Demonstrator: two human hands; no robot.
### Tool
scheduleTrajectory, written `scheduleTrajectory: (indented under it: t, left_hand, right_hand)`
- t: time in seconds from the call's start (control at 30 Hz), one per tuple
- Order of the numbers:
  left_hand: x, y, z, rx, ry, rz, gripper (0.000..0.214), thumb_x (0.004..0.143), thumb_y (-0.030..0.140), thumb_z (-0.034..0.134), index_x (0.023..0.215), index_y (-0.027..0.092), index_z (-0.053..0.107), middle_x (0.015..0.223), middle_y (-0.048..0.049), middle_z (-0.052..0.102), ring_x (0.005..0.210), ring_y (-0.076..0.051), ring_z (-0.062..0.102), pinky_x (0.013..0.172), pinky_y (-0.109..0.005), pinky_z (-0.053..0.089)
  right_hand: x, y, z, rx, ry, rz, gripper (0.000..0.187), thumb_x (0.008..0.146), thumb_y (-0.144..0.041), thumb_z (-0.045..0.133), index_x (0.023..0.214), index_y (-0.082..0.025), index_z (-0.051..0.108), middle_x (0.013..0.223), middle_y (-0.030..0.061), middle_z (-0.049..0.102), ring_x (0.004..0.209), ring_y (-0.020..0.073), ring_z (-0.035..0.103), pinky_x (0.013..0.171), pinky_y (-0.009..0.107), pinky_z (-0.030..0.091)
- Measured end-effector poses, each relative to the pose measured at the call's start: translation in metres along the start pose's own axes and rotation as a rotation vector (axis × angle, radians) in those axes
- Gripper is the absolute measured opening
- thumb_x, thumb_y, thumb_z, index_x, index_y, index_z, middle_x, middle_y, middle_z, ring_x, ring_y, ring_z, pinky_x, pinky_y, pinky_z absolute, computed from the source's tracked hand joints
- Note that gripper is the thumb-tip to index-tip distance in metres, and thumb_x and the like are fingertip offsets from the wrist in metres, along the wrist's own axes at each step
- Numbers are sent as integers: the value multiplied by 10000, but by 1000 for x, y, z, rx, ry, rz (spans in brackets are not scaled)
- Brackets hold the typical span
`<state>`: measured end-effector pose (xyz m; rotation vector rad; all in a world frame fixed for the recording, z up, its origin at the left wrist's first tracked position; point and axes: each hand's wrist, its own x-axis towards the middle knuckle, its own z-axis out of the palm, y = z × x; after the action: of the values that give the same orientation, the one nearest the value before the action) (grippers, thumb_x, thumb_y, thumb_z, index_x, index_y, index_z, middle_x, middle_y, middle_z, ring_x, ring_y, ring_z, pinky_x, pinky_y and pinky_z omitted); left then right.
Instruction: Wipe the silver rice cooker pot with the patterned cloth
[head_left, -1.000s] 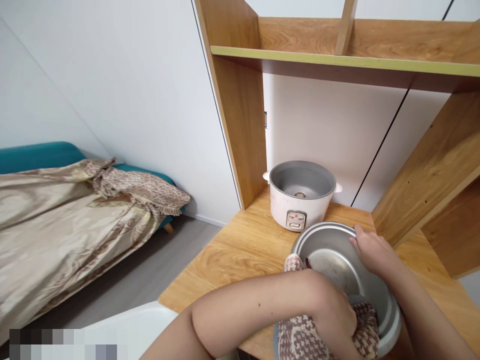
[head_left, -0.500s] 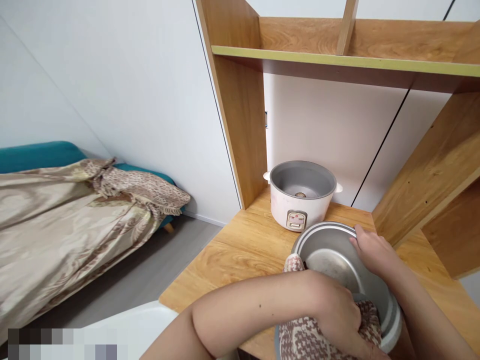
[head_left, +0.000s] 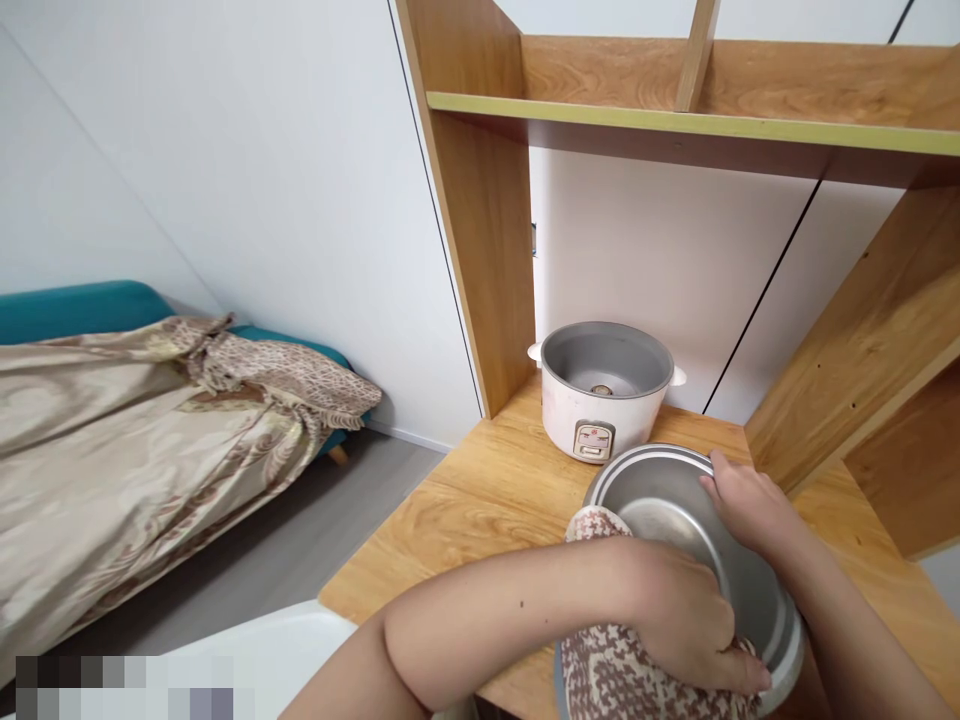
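Metal pot (head_left: pixel 679 520) between both hands, cloth (head_left: pixel 622 675) inside

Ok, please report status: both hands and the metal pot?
Left hand presses patterned brown-white cloth into round metal inner pot. Right hand grips pot rim. White rice cooker body behind, apart.

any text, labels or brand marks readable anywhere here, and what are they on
Nothing can be read.
Rice cooker: its front control panel carries a small red mark, too small and blurred to read.
Metal pot, cloth, shelf: no lettering shows.
Bottom left corner: pixelated patch, unreadable.
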<state>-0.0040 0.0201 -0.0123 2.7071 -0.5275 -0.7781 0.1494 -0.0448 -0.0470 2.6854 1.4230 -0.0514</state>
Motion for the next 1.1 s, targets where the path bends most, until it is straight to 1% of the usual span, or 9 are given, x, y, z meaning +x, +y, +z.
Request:
scheduleTrajectory:
  t: [0.1, 0.17, 0.3, 0.4, 0.53, 0.7, 0.77, 0.97, 1.1]
  left_hand:
    - [-3, 2, -3, 2, -14, -1, 830, 874, 650, 158, 1093, 50, 688, 888, -182, 720, 819, -265, 664, 795, -382, 475]
    - [-3, 3, -5, -9, -77, -20, 856, 855, 677, 190, 1112, 20, 674, 865, -197, 714, 783, -267, 663, 754, -380, 484]
    - [0, 2, -4, 1, -287, -61, 785, 740, 647, 518, 1182, 9, 634, 899, -195, 718, 701, -253, 655, 635, -353, 485]
    - [3, -1, -1, 6, -353, -41, 847, 613, 584, 674, 1240, 19, 594, 1006, -206, 708, 722, -256, 658, 624, -350, 488]
    - [4, -4, 1, 42, -290, 2, 831, 610, 568, 658, 1244, 36, 584, 983, -177, 714, 736, -246, 655, 646, -342, 491]
    - [3, -5, -1, 62, -191, 83, 551, 660, 526, 616, 963, 73, 694, 767, -108, 704, 669, -207, 627, 648, -312, 487]
    - [4, -5, -2, 59, -179, 105, 498, 663, 508, 618, 910, 84, 701, 735, -98, 698, 645, -203, 620, 639, -313, 485]
    - [5, -4, 1, 46, -268, 12, 691, 657, 497, 633, 1167, 31, 630, 910, -167, 722, 637, -223, 633, 592, -329, 478]
    - [2, -3, -1, 43, -301, 35, 684, 681, 495, 610, 1172, 19, 626, 912, -173, 721, 655, -226, 637, 602, -329, 483]
  right_hand:
    - [0, 0, -1, 1, -8, 7, 237, 1009, -303, 315, 1050, -163, 502, 948, 146, 684, 873, 278, 657, 675, 330, 352]
    - [-1, -1, -1, 0, -9, 8, 241, 1008, -305, 316, 1050, -162, 504, 941, 146, 686, 877, 280, 658, 679, 331, 352]
    - [-2, -2, -2, -6, 6, 1, 218, 1007, -290, 315, 1027, -164, 492, 952, 143, 689, 871, 287, 660, 643, 332, 333]
    - [-2, -2, -2, -9, 13, -2, 199, 1005, -285, 322, 1009, -168, 483, 961, 139, 690, 864, 294, 662, 623, 335, 319]
    - [-2, -2, -2, -12, 12, 1, 203, 1003, -289, 322, 1008, -168, 485, 939, 133, 687, 849, 294, 663, 610, 332, 314]
    - [-2, -1, -2, -8, 2, 5, 218, 1003, -294, 316, 1015, -164, 491, 919, 134, 686, 841, 288, 663, 613, 330, 324]
    - [-1, -1, -2, -7, 1, 4, 211, 1003, -291, 318, 1015, -166, 487, 928, 136, 686, 843, 292, 662, 612, 333, 323]
    - [-1, -1, 0, -16, 5, 3, 211, 1007, -295, 320, 1017, -163, 486, 935, 144, 686, 860, 306, 664, 618, 335, 321]
    - [-1, -2, -1, -14, 4, 1, 210, 1005, -289, 322, 1021, -163, 489, 940, 145, 686, 860, 298, 659, 635, 341, 333]
